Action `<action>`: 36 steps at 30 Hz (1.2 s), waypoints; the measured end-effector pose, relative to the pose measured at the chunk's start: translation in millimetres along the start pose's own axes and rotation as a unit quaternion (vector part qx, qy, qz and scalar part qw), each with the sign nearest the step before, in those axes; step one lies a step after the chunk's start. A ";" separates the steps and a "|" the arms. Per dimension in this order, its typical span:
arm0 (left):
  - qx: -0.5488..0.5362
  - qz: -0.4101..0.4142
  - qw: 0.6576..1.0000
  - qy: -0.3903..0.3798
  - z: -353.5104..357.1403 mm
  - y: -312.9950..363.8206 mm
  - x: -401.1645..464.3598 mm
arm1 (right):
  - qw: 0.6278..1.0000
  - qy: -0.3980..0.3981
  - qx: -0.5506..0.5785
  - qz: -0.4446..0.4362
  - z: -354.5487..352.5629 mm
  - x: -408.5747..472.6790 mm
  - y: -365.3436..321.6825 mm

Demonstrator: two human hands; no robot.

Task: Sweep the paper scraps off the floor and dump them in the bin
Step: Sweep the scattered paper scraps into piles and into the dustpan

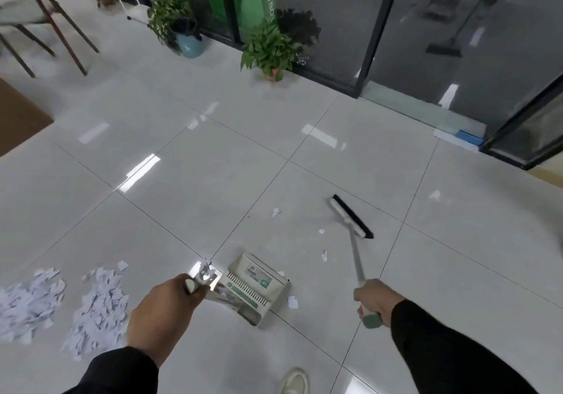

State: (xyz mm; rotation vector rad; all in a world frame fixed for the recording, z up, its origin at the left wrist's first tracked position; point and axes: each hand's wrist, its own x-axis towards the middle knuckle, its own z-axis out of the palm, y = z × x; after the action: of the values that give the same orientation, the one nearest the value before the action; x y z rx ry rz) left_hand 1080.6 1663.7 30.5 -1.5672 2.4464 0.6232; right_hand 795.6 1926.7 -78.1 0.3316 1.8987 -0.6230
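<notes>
The left hand has its fingers clenched around the top of the handle of a cream-white plastic dustpan, which stands on the glossy light grey tiled floor just in front of the hand. The right hand has its fingers wrapped around the green grip at the end of a long white broom; the pole goes forward and away from the hand to a flat white head with black bristles, which rests on the floor.

The white torn paper scraps lie mostly in two loose heaps on the floor to the left of the left hand, near but not touching it. A few single scraps are scattered between the dustpan and the broom head, and one lies just beside the right edge of the dustpan. Some scraps are seen inside the dustpan, under the handle.

The dustpan has a ribbed comb strip and a green-white label on its back. The scraps are small, irregular and thin, with faint dark marks. Both sleeves are black.
</notes>
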 end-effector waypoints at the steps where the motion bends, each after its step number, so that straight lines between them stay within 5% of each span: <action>1: -0.007 -0.006 1.000 -0.002 -5.4 -2.6 -4.3 | 1.000 -0.014 -0.005 -0.002 15.5 -13.8 4.0; 10: -0.024 -0.013 1.000 0.014 -39.2 -75.2 -28.8 | 0.989 -0.140 0.008 -0.053 151.2 -138.2 34.6; 18: -0.024 0.008 0.999 -0.025 -65.7 -177.3 -21.7 | 0.991 -0.046 0.071 -0.100 189.1 -207.5 68.1; 26: 0.019 0.078 0.996 -0.034 -88.4 -263.6 -10.0 | 0.992 0.101 0.074 -0.023 186.0 -161.8 75.8; 32: 0.020 0.068 0.996 -0.045 -94.6 -325.2 4.8 | 0.984 0.035 0.158 0.074 303.7 -148.1 81.2; 36: 0.021 0.047 0.997 -0.063 -100.9 -350.1 15.1 | 0.984 -0.022 0.168 0.051 403.6 -197.4 81.3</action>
State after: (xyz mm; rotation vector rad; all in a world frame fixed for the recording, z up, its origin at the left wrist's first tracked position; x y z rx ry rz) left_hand 1396.4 1481.4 26.9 -1.3611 2.4341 0.6595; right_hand 1225.8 1777.9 -41.8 0.6221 1.7189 -0.8755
